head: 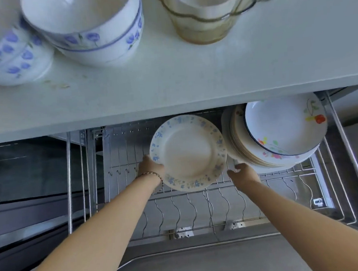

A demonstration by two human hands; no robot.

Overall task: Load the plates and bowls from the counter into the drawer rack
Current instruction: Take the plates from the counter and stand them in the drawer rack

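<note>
**Clerk:** Entry one, already racked?
**Checker:** A stack of plates point(240, 146) leans at the right end of the drawer rack point(199, 201), with a red-flowered dish point(285, 125) foremost.

**Clerk:** Entry two, in hand?
**Checker:** One blue-flowered plate point(189, 153), tilted over the rack's middle just left of the stack and not yet slotted. Your left hand point(152, 166) grasps its left rim. Your right hand point(243, 172) is released, fingers loose at the stack's lower edge. I cannot tell whether it makes contact.

**Clerk:** Entry three, outstanding?
**Checker:** Two piles of blue-flowered bowls point(94, 35) and one pile of brown-rimmed bowls point(204, 21) are on the counter point(190, 75). By my reckoning your plates are nearly done and every bowl remains.
</note>
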